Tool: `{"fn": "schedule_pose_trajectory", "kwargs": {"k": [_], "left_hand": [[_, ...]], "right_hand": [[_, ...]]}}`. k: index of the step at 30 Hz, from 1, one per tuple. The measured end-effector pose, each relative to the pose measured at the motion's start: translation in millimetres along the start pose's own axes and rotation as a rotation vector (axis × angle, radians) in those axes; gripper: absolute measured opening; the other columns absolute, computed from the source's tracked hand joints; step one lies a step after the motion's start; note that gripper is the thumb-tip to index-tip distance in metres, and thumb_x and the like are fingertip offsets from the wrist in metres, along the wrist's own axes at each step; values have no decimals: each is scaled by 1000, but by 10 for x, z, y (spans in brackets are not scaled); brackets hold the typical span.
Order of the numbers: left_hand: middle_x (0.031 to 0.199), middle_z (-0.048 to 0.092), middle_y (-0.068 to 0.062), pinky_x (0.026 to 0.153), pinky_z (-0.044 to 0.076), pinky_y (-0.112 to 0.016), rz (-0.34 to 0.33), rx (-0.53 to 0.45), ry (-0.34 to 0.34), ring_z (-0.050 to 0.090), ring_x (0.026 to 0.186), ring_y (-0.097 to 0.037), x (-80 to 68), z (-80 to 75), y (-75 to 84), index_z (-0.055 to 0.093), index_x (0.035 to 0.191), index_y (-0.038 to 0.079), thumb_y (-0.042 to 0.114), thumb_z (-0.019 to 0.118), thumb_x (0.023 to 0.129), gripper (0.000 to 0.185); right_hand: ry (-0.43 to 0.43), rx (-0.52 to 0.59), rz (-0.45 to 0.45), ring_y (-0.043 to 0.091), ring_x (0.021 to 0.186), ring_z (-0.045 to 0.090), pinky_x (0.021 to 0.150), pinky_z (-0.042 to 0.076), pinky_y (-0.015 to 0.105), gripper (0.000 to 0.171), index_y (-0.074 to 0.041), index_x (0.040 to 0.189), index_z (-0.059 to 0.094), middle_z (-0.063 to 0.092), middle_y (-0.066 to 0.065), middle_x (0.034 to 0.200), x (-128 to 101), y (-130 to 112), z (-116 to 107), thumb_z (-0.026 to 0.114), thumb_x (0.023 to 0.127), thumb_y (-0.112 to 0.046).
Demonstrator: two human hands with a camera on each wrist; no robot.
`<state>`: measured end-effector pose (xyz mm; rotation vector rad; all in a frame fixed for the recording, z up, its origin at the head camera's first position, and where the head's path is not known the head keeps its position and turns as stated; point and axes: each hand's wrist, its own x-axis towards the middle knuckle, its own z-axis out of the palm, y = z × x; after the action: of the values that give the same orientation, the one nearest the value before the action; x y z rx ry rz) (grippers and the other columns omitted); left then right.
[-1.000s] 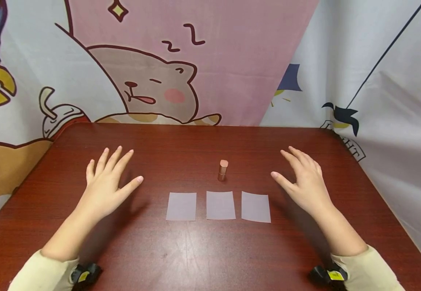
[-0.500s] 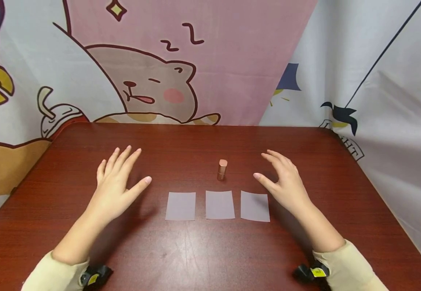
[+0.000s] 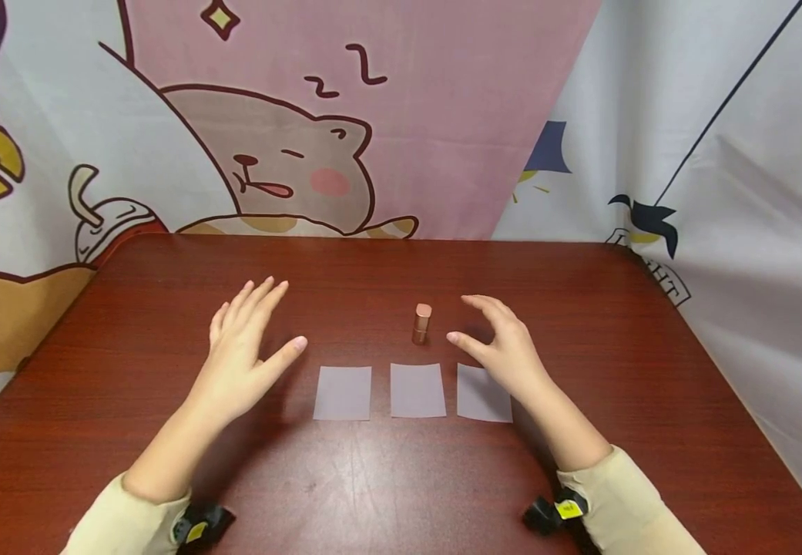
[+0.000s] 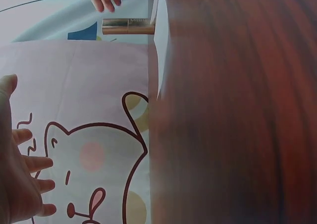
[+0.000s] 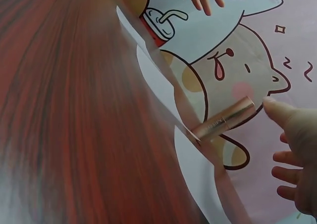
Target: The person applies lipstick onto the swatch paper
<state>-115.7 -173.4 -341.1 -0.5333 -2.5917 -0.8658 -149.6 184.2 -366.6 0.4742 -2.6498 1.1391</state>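
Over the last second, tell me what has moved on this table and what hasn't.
Both hands have moved inward. The right hand has moved left, toward the upright rose-gold tube, thumb and fingers spread, not touching it. The left hand has moved right, toward the paper slips, fingers straight. Nothing was gripped or released. The tube and three slips stayed put on the table.

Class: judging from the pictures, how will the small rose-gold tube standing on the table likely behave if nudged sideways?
The tube stands upright, narrow and tall, so it probably tips easily. Being cylindrical, it would likely roll across the table. Its glossy metallic finish may feel slippery.
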Motion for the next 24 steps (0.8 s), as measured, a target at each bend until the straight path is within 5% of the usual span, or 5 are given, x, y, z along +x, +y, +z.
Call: {"fn": "schedule_pose_trajectory", "kwargs": {"k": [24], "left_hand": [[150,35,-8,108,8,-58,63,-162,20,22,140,-29,98,256,259,37,147,15,44,63,89,69]], "right_hand": [[-106,24,141,30,111,55,94,41,47,45,-4,119,64,68,8,107,205,-78,426,79,80,-20]]}}
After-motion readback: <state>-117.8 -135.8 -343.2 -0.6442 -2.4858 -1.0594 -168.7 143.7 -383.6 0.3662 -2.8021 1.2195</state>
